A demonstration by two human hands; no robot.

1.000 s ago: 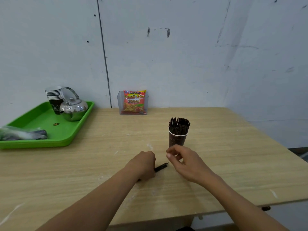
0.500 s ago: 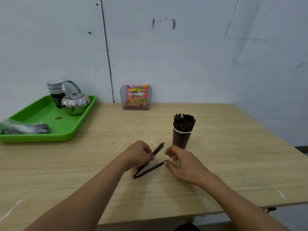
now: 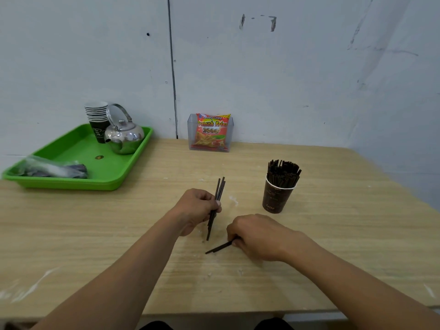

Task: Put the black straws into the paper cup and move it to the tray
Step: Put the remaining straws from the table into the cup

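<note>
A brown paper cup (image 3: 276,198) stands upright on the wooden table (image 3: 333,234), packed with several black straws (image 3: 283,172). My left hand (image 3: 197,208) is shut on a small bundle of black straws (image 3: 219,189) held nearly upright, left of the cup. My right hand (image 3: 259,236) pinches the end of another black straw (image 3: 217,248) that lies flat on the table in front of the cup. The green tray (image 3: 123,172) sits at the far left.
On the tray stand a stack of paper cups (image 3: 96,120), a metal kettle (image 3: 123,136) and a plastic bag (image 3: 52,169). A clear holder with a snack packet (image 3: 210,133) is against the wall. The table's front edge runs close to me.
My left hand lifted its straws from lying flat to nearly upright. My right hand moved down toward me, now holding one straw on the table. The view shifted slightly.
</note>
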